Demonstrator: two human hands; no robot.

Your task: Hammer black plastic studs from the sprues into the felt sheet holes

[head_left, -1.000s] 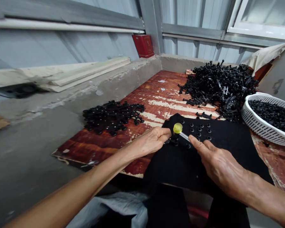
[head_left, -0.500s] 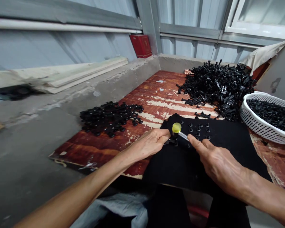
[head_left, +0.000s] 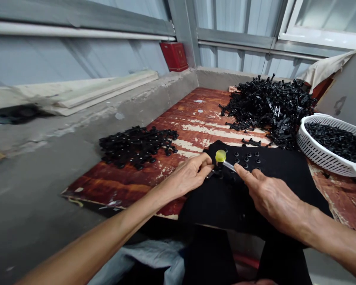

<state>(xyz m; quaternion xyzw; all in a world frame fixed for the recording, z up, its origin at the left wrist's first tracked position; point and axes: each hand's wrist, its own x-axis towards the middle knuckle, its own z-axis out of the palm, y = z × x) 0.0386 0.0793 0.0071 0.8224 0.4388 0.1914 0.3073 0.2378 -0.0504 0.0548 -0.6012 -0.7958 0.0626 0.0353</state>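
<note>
My right hand [head_left: 274, 198] is closed round the handle of a small hammer [head_left: 221, 155] with a yellow, see-through head and a pale shaft. That head is directly over a small black part [head_left: 218, 172] on the black cloth [head_left: 225, 202]; I cannot tell if they touch. From the left, my left hand [head_left: 195, 172] pinches the near end of this black part, its fingertips close beside the hammer head. Several small round black caps [head_left: 246, 160] stand on the cloth just beyond the hammer.
A pile of black parts [head_left: 136, 146] lies at the left of the worn red-brown board [head_left: 192, 114], and a larger heap [head_left: 269, 105] at the back right. A white basket [head_left: 323, 156] of small black pieces stands at the right. A red tin [head_left: 175, 57] sits in the corner.
Both hands and the hammer stay in nearly the same place. The fingers of my left hand have shifted slightly, the index finger a little raised. The view has moved very slightly.
</note>
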